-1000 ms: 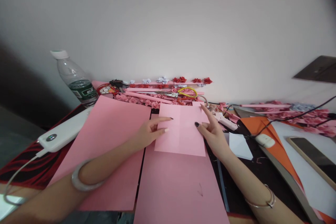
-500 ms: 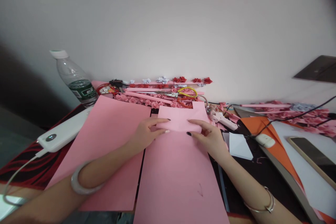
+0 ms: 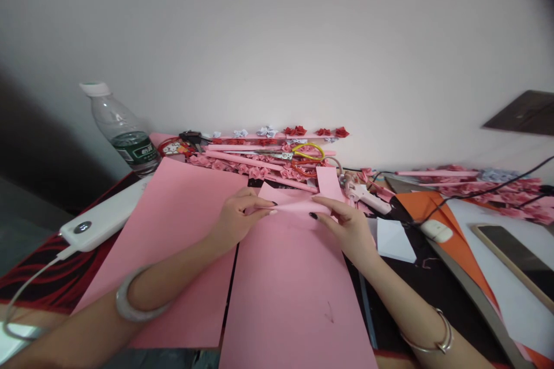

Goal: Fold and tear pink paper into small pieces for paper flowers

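A pink sheet of paper (image 3: 296, 206) spans the gap between my hands, bent over into a narrow fold or curl. My left hand (image 3: 236, 218) pinches its left end between thumb and fingers. At the right end, my right hand (image 3: 348, 226) grips it the same way, thumb below and fingers above. Beneath them lies a long pink sheet (image 3: 298, 294) with a small pencil-like mark. Just behind my right fingers a pink paper strip (image 3: 329, 181) sticks up. A wider pink sheet (image 3: 173, 242) lies under my left forearm.
Along the wall lie paper flowers (image 3: 255, 172), pink paper sticks (image 3: 242, 159) and yellow-handled scissors (image 3: 309, 151). A glue gun (image 3: 367, 196), white paper slips (image 3: 395, 239), a mouse (image 3: 437, 230) and a phone (image 3: 515, 259) are on the right. A bottle (image 3: 125, 127) and power bank (image 3: 104, 213) stand left.
The held paper has gone from a broader panel to a narrower fold, its far edge coming down and uncovering a pink stick behind. Both hands keep their pinch, nearly in place.
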Available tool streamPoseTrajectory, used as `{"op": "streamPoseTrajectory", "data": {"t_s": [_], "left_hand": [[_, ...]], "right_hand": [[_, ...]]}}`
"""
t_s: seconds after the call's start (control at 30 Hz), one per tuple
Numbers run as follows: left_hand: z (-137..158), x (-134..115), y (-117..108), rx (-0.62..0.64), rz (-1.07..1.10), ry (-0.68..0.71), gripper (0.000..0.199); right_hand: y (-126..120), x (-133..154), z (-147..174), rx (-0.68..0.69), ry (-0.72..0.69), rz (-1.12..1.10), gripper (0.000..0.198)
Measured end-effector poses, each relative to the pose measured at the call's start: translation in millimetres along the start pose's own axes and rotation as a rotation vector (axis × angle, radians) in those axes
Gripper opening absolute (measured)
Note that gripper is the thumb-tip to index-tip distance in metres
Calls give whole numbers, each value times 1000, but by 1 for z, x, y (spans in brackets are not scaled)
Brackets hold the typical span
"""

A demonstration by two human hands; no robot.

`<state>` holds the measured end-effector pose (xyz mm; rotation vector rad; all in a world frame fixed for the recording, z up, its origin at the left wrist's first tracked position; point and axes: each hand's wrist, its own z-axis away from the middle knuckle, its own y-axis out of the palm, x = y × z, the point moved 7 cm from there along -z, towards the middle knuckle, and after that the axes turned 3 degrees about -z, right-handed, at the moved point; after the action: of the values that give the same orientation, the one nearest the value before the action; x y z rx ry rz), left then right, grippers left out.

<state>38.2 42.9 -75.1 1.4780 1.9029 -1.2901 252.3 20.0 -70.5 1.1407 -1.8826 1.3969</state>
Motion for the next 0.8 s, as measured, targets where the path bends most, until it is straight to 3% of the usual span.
{"op": "streamPoseTrajectory", "data": {"t_s": [0.17, 0.3, 0.53, 0.67, 0.8], "left_hand": [[1, -7, -3, -41, -30, 112, 8], [3, -15, -1, -46, -65, 209, 9], [9, -36, -3, -108, -254, 419, 8], [13, -46, 7, -9, -336, 553, 11], [17, -51, 14, 87, -381, 576, 18]], "right_hand": [[5, 13, 2, 5, -214, 267, 39], [6, 27, 8, -83, -364, 397, 27], [19, 32, 14, 67, -517, 370, 18], [19, 40, 19, 51, -580, 426, 18], [24, 53, 23, 64, -624, 494, 18]]}}
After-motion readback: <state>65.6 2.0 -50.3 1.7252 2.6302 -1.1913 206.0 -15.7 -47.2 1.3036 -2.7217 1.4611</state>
